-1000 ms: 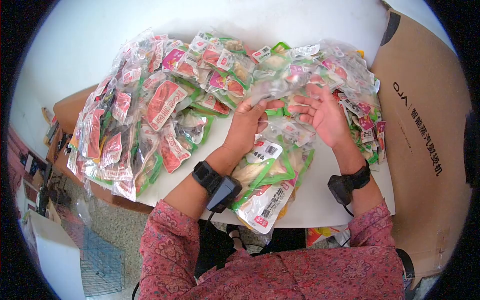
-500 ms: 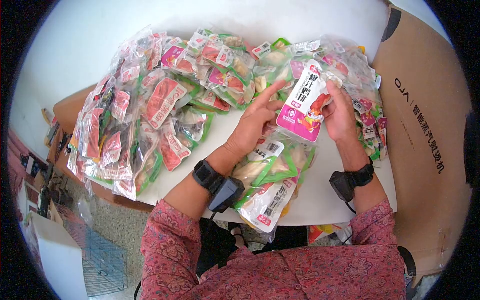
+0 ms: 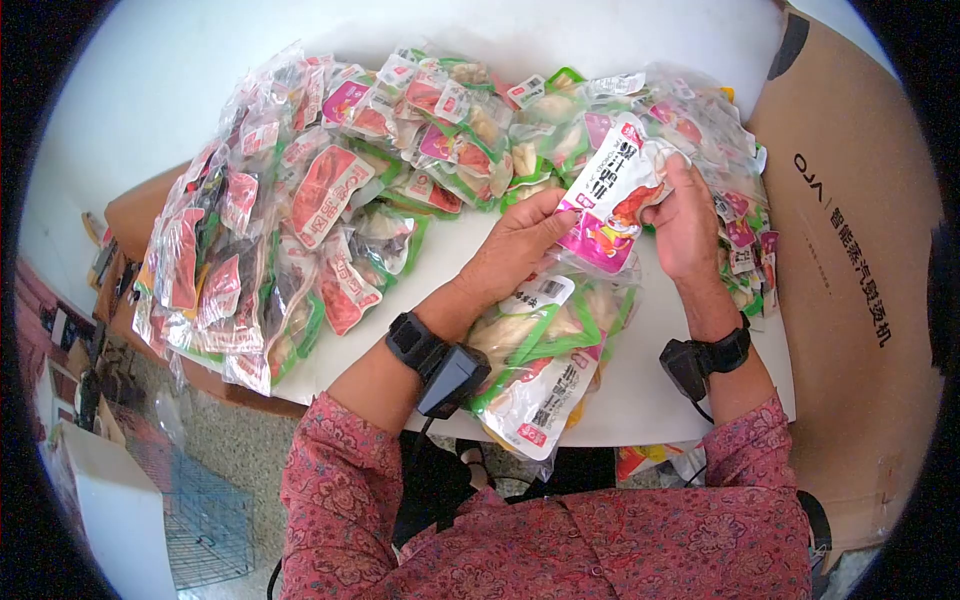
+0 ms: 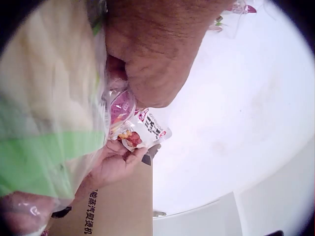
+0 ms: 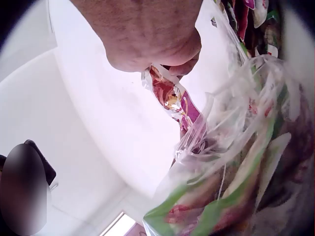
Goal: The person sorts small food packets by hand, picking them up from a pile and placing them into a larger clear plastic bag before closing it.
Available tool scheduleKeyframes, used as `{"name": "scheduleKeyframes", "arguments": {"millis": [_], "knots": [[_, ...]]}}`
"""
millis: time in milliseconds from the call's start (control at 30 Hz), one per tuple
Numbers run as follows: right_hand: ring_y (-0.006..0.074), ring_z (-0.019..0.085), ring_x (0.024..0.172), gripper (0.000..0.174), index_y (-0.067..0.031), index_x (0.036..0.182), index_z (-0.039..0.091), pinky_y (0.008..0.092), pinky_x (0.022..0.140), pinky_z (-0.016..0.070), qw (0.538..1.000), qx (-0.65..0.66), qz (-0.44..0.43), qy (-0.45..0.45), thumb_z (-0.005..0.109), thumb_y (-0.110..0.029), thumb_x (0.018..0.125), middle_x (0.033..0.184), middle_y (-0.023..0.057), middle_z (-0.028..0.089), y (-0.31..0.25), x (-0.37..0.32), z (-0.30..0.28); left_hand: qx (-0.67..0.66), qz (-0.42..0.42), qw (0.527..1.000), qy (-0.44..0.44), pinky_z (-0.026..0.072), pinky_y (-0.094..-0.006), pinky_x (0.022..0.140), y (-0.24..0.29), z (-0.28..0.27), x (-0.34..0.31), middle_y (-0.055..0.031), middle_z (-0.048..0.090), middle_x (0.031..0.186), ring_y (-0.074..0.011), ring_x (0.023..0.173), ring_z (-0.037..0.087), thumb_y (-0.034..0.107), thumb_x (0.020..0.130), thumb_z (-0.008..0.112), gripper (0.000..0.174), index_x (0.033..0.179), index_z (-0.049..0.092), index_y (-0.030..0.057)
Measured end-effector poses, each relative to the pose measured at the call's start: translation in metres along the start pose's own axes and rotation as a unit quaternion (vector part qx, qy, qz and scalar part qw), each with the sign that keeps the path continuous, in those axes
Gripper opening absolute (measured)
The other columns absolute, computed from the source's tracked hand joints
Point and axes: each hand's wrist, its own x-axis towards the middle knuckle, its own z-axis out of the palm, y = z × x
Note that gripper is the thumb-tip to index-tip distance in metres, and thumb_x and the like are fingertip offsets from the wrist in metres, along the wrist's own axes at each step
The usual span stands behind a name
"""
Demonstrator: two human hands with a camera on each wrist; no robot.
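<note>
A white and magenta food packet (image 3: 612, 195) with dark lettering and a picture of meat is held up between the hands. My left hand (image 3: 510, 245) pinches its lower left edge, thumb on the front. On the packet's right side, my right hand (image 3: 685, 220) grips it with thumb and fingers. Directly below lies a clear plastic bag (image 3: 535, 350) of green-edged packets, its upper end close under the packet. The left wrist view shows the packet (image 4: 142, 130) beyond the left hand, and the right wrist view shows its picture side (image 5: 170, 93) below the right hand.
Clear bags (image 3: 330, 200) stuffed with similar packets are heaped at the left and back of the white table (image 3: 690, 400). More bagged packets (image 3: 700, 130) lie at the back right. A tall cardboard box (image 3: 840, 280) stands along the right side.
The packet has come into clear view between the hands. My left hand has moved from a pointing finger beside it to a pinch on its lower edge.
</note>
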Motion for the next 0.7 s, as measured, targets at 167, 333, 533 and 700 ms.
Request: {"name": "scheduleKeyframes", "arguments": {"millis": [167,333,533,700], "knots": [[0.0061,0.047,0.060,0.029,-0.0066,0.092,0.052,0.0201,0.050,0.0369,1.000,-0.018,-0.002,0.014,0.046,-0.035,0.087,0.075,-0.0006,0.053,-0.004,-0.002,0.003,0.020,-0.027,0.999,0.005,0.0241,-0.0139,0.040,0.008,0.001,-0.004,0.0095,0.048,0.065,0.0019,0.047,0.031,0.018,0.089,0.046,0.018,0.103,0.054,0.0098],[0.0063,0.046,0.061,0.029,-0.0066,0.094,0.053,0.0199,0.050,0.0365,1.000,-0.022,-0.013,-0.002,0.047,-0.034,0.087,0.075,-0.0008,0.053,-0.003,0.000,-0.002,0.014,-0.022,1.000,-0.008,0.0254,-0.0143,0.040,-0.003,-0.004,0.001,0.0094,0.048,0.062,0.0018,0.047,0.033,0.018,0.087,0.051,0.018,0.100,0.058,0.0089],[0.0068,0.047,0.059,0.028,-0.0057,0.091,0.054,0.0204,0.049,0.0364,1.000,-0.022,-0.019,0.003,0.048,-0.032,0.086,0.073,-0.0011,0.053,-0.006,0.003,-0.004,0.055,-0.081,0.995,-0.011,0.0334,-0.0147,0.047,0.013,-0.005,-0.005,0.0051,0.055,0.076,-0.0004,0.057,0.044,0.023,0.085,0.054,0.024,0.102,0.057,0.0053],[0.0086,0.051,0.055,0.027,-0.0014,0.092,0.054,0.0202,0.048,0.0418,0.991,-0.065,-0.104,0.055,0.047,-0.027,0.087,0.073,0.0022,0.056,-0.016,0.021,-0.026,0.213,0.060,0.974,-0.045,0.0402,-0.0229,0.065,0.019,-0.008,-0.003,0.0011,0.051,0.078,-0.0084,0.072,0.048,0.019,0.084,0.055,0.019,0.092,0.057,0.0022]]}}
